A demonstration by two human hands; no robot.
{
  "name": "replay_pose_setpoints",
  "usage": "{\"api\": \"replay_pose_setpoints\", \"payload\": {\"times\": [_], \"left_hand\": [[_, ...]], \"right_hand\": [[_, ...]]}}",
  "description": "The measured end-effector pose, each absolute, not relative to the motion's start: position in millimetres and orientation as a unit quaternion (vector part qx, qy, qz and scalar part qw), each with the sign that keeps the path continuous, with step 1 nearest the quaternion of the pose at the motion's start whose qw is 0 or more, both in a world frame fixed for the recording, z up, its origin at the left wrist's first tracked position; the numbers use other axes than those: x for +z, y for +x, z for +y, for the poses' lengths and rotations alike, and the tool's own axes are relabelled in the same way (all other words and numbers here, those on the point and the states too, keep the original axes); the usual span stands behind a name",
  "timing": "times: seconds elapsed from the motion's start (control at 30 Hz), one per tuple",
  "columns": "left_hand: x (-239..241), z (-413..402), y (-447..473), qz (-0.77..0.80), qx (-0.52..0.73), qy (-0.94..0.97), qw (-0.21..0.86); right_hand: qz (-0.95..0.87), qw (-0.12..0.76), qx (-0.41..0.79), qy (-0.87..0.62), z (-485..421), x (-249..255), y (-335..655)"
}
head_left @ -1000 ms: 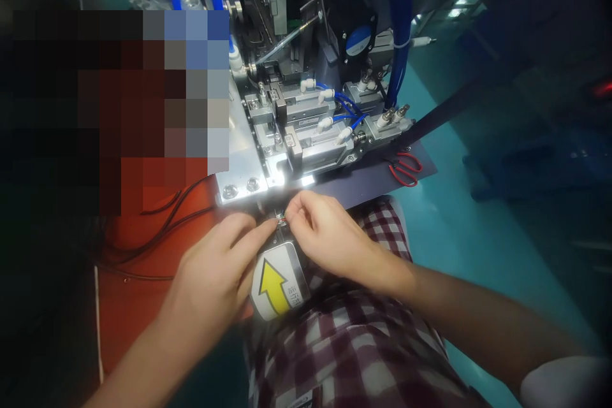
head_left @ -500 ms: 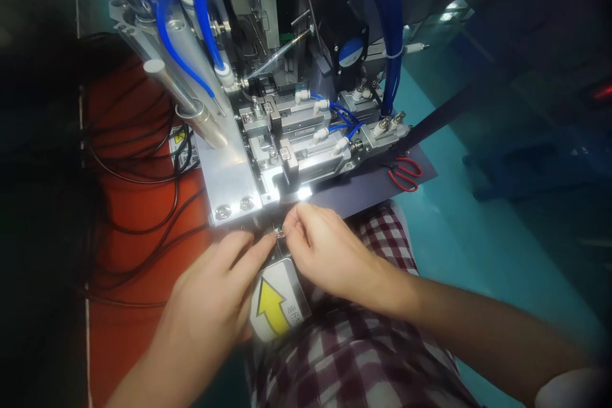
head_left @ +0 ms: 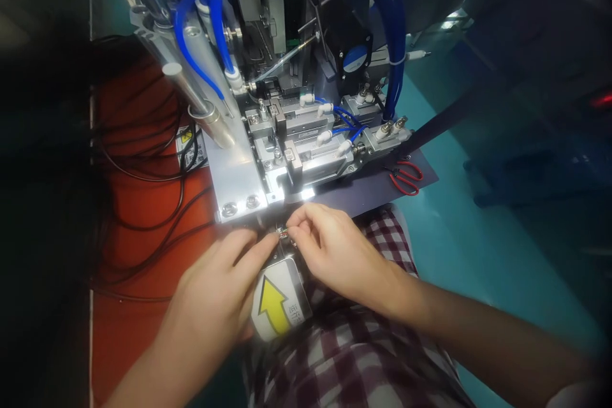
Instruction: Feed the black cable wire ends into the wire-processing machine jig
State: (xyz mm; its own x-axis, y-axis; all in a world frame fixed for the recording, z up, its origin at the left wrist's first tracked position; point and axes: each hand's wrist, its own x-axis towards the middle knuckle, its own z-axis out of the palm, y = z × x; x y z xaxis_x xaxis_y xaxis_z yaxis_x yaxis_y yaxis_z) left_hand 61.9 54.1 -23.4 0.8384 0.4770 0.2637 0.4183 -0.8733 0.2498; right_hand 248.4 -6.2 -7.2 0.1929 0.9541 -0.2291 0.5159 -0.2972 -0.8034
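At the machine's front edge my two hands meet over a tiny, shiny part [head_left: 282, 233] set in a narrow metal fixture [head_left: 280, 250]. My left hand [head_left: 215, 290] lies on the left of it, one digit stretched against the part and the others bent, their tips hidden. From the right, my right hand [head_left: 335, 252] pinches thumb and forefinger together at the part's right end. What is in the pinch is too small to name. Just below the fixture sits a white plate with a yellow arrow [head_left: 273, 306].
Ahead stands the machine, with a bright metal plate [head_left: 236, 172], small cylinders [head_left: 320, 162] and thick blue hoses [head_left: 394, 19]. Red-handled snips [head_left: 406, 178] lie on the grey surface at right. Black cables [head_left: 157, 229] loop over the orange surface at left. Checkered cloth [head_left: 363, 357] covers my lap.
The view has shifted slightly, so the machine appears a little further right. My right fingertips have drawn slightly right, baring more of the small part. My left hand keeps its place beside it.
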Motion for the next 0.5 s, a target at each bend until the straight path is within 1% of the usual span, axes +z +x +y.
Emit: {"api": "replay_pose_setpoints", "payload": {"times": [0.23, 0.4, 0.5], "left_hand": [[-26.3, 53.7, 56.1, 0.239, 0.136, 0.954, 0.117], [-29.2, 52.3, 54.1, 0.251, 0.139, 0.950, 0.124], [-29.7, 52.7, 54.4, 0.238, 0.141, 0.954, 0.117]], "right_hand": [[-0.521, 0.376, 0.313, -0.699, -7.0, -23.2, 238.9], [-0.540, 0.389, 0.276, -0.693, -8.3, -26.1, 241.3], [-0.542, 0.386, 0.279, -0.693, -8.7, -25.9, 243.4]]}}
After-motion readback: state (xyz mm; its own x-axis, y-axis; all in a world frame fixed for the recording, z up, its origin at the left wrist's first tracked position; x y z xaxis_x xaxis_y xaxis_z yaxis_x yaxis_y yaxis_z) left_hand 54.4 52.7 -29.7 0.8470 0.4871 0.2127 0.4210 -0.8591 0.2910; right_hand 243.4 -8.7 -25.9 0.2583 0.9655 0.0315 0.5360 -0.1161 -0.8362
